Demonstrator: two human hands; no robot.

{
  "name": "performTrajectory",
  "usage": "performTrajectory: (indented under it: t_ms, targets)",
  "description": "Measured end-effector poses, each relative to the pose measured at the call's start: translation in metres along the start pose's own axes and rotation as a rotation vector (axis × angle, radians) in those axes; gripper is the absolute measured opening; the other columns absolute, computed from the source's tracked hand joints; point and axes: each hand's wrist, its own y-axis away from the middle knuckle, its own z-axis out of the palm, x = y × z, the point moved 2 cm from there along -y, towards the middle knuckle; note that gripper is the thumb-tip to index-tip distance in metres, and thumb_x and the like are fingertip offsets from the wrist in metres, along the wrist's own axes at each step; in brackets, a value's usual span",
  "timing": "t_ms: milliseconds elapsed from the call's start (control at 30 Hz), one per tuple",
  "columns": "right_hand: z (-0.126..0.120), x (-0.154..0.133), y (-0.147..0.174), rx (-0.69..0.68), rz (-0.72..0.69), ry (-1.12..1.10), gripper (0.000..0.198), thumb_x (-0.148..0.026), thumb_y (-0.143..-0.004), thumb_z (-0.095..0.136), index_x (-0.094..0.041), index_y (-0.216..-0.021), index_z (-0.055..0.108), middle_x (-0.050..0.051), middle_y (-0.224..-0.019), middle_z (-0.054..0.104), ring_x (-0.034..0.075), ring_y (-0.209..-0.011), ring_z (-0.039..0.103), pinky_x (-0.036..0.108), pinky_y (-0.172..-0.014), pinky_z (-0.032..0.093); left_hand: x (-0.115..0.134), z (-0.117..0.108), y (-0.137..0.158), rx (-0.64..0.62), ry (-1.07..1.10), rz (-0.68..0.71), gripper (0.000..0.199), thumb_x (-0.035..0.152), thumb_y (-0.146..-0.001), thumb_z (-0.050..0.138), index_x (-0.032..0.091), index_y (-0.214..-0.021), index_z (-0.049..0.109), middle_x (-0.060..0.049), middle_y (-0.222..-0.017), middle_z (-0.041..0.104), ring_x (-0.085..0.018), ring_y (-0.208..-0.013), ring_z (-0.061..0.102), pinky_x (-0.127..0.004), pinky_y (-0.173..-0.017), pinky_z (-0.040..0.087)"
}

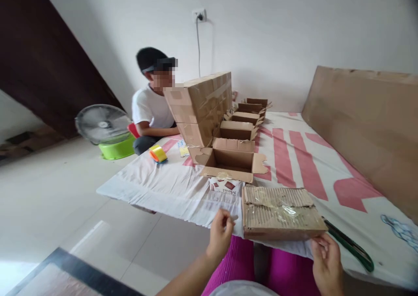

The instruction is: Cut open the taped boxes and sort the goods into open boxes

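A flat cardboard box with ridged flaps and clear tape across its top lies at the table's near edge. Just left of it is my left hand, its fingers curled together; whether they hold anything small is hidden. My right hand has its bent fingers at the box's near right corner, gripping the edge there. A green utility knife rests right of the box, close to that hand. Beyond the box, an open cardboard box stands with its flaps spread, and a printed white packet lies in front of it.
More open boxes form a row toward the wall, beside a stack of taped boxes. A tape roll sits at the left edge of the cloth-covered table. A person sits beyond it, near a fan. Large cardboard leans at right.
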Motion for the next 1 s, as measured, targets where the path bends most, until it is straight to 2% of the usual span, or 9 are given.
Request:
performTrajectory:
  t_ms: [100,133,233,333,433,567,767,900,1000]
  targets:
    - [-0.008,-0.013,0.025,0.059,0.079,-0.012,0.051,-0.069,-0.081,0.056,-0.022,-0.102,0.055,0.007,-0.093,0.061,0.022,-0.082,0.059,0.036,-0.075,0.048,-0.003,-0.014,0.030,-0.075,-0.018,0.155,0.015,0.016,-0.083,0.052,0.021,-0.069,0.050,0.001,-0.067,0.054,-0.014,-0.062,0.056,-0.025,-0.059,0.047]
    - [-0.006,-0.019,0.035,-0.028,0.130,-0.020,0.052,-0.072,-0.080,0.054,-0.022,-0.096,0.057,0.006,-0.084,0.061,0.021,-0.074,0.058,0.035,-0.069,0.047,-0.002,-0.016,0.041,-0.155,-0.080,0.322,0.014,0.012,-0.084,0.052,0.021,-0.072,0.053,0.001,-0.067,0.055,-0.014,-0.062,0.055,-0.024,-0.059,0.047]
    - [0.024,-0.037,0.063,-0.660,0.389,-0.194,0.064,-0.085,-0.077,0.042,-0.022,-0.085,0.055,0.001,-0.071,0.058,0.012,-0.054,0.049,0.027,-0.051,0.038,-0.002,-0.011,0.060,-0.356,-0.229,0.651,0.022,0.004,-0.085,0.050,0.022,-0.093,0.060,-0.001,-0.076,0.064,-0.015,-0.069,0.062,-0.024,-0.063,0.051]
    - [0.053,-0.050,0.078,-0.905,0.541,-0.286,0.080,-0.095,-0.067,0.035,-0.019,-0.084,0.056,0.001,-0.064,0.061,0.010,-0.040,0.050,0.022,-0.039,0.029,0.010,0.010,0.062,-0.381,-0.254,0.836,0.019,0.009,-0.092,0.047,0.021,-0.098,0.060,-0.003,-0.076,0.067,-0.016,-0.068,0.064,-0.026,-0.065,0.053]
    - [0.064,-0.055,0.079,-0.973,0.607,-0.337,0.076,-0.093,-0.065,0.041,-0.018,-0.072,0.054,0.000,-0.056,0.059,0.009,-0.037,0.050,0.019,-0.036,0.027,0.029,0.032,0.058,-0.422,-0.239,1.007,0.016,0.019,-0.097,0.045,0.019,-0.098,0.061,-0.004,-0.071,0.066,-0.016,-0.062,0.063,-0.025,-0.060,0.053]
    - [0.040,-0.058,0.056,-0.897,0.585,-0.350,0.061,-0.077,-0.060,0.070,-0.019,-0.069,0.050,-0.003,-0.055,0.060,0.005,-0.037,0.043,0.019,-0.038,0.026,0.035,0.043,0.056,-0.453,-0.217,0.996,0.019,0.018,-0.098,0.042,0.020,-0.098,0.060,-0.005,-0.077,0.069,-0.016,-0.068,0.067,-0.024,-0.062,0.054]
    - [-0.029,-0.056,0.001,-0.669,0.500,-0.330,0.045,-0.060,-0.073,0.071,-0.019,-0.073,0.051,-0.006,-0.060,0.060,0.004,-0.042,0.041,0.020,-0.044,0.026,0.028,0.042,0.057,-0.501,-0.200,0.815,0.019,0.010,-0.091,0.046,0.022,-0.099,0.059,-0.004,-0.082,0.070,-0.016,-0.073,0.069,-0.023,-0.066,0.055]
    - [-0.024,-0.044,0.009,-0.849,0.572,-0.290,0.048,-0.059,-0.067,0.077,-0.016,-0.071,0.057,0.000,-0.062,0.068,0.007,-0.042,0.051,0.020,-0.042,0.028,0.033,0.045,0.056,-0.504,-0.163,0.760,0.020,0.006,-0.087,0.047,0.022,-0.095,0.055,-0.003,-0.076,0.067,-0.016,-0.070,0.065,-0.024,-0.064,0.053]
    - [0.000,-0.047,0.029,-0.935,0.612,-0.328,0.059,-0.073,-0.074,0.062,-0.015,-0.082,0.062,0.003,-0.071,0.070,0.008,-0.045,0.054,0.020,-0.043,0.032,0.035,0.046,0.054,-0.489,-0.176,0.867,0.021,0.008,-0.087,0.049,0.022,-0.101,0.057,-0.004,-0.079,0.066,-0.016,-0.068,0.063,-0.025,-0.062,0.050]
